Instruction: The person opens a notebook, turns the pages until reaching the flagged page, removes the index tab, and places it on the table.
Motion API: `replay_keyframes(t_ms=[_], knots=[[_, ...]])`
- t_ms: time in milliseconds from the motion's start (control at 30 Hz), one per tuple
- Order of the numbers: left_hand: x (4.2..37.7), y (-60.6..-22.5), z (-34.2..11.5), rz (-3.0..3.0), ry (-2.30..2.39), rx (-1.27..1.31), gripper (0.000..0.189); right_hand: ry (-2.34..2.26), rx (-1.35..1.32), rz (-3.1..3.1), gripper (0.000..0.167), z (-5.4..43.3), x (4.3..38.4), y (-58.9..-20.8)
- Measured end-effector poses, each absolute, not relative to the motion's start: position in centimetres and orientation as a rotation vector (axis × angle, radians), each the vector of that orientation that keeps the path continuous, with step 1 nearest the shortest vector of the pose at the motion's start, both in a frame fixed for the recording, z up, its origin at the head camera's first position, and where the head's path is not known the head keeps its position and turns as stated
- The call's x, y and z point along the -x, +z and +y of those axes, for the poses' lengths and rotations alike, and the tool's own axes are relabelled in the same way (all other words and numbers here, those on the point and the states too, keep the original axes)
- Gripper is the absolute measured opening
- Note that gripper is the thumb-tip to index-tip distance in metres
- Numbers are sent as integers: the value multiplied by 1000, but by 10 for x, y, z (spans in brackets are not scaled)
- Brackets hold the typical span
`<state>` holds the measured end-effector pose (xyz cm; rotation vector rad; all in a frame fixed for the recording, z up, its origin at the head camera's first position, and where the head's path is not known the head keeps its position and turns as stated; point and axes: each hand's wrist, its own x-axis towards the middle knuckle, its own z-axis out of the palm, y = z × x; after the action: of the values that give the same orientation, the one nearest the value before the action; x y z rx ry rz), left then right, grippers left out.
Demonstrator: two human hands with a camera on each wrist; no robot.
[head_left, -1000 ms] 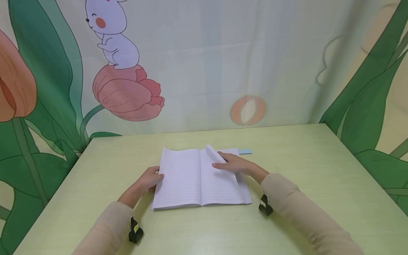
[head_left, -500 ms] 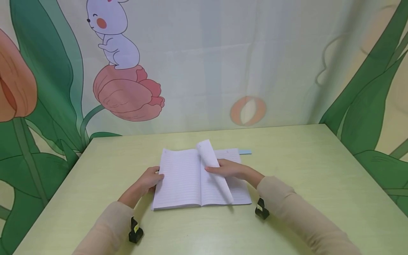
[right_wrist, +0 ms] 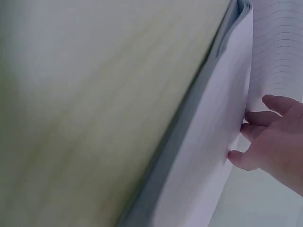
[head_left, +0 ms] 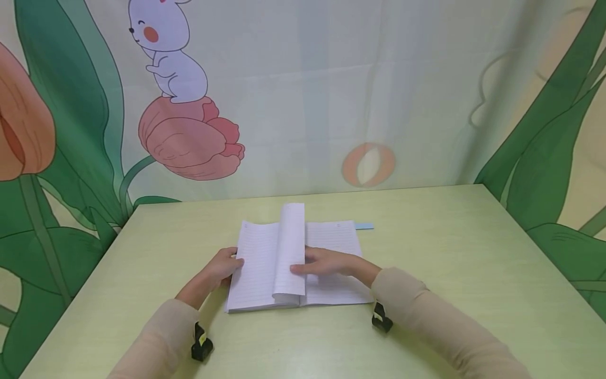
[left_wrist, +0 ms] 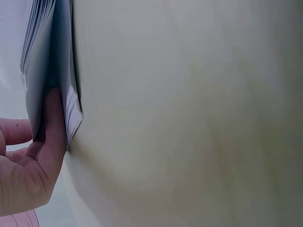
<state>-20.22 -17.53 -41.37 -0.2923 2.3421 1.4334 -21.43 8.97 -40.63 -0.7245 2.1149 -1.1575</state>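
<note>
An unfolded notebook (head_left: 255, 263) with ruled white pages lies on the table. My left hand (head_left: 221, 266) grips its left edge, thumb on top. In the left wrist view, fingers of the left hand (left_wrist: 33, 165) sit between the stack of pages (left_wrist: 40, 47) and the sheet beneath. Near the middle a page (head_left: 291, 247) stands raised and curls leftward. My right hand (head_left: 329, 261) holds this page, thumb on its face and the other fingers partly hidden behind it. In the right wrist view, the right hand (right_wrist: 274, 135) reaches across the notebook's right side.
A light blue strip (head_left: 364, 226) sticks out at the notebook's upper right. The pale table (head_left: 440, 242) ends at a printed curtain (head_left: 293, 105) with a rabbit and flowers. Black devices (head_left: 202, 343) hang at both wrists.
The page has risen from the right side and swung left past the spine. My right hand has moved left and slightly nearer with it. The left hand has stayed in place.
</note>
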Motion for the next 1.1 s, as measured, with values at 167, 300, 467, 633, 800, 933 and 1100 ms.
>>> replay_keyframes(t_ms=[167,300,467,633,800,933,1100], knots=[[202,-413,-175,2347,1434,286,41,-1126,790,2135,57,86,211,-403],[201,-411,-175,2345,1450,273,41,-971,831,2228,54,85,209,-401],[199,-408,-176,2323,1477,260,39,-799,870,2304,57,85,206,-399],[200,-405,-175,2275,1471,335,66,-776,874,2312,57,86,206,-400],[201,-407,-175,2287,1445,349,56,-772,894,2317,56,86,206,-402],[200,-410,-175,2324,1438,280,41,-780,916,2322,56,88,207,-401],[200,-410,-175,2328,1451,258,41,-716,967,2397,65,95,211,-400]])
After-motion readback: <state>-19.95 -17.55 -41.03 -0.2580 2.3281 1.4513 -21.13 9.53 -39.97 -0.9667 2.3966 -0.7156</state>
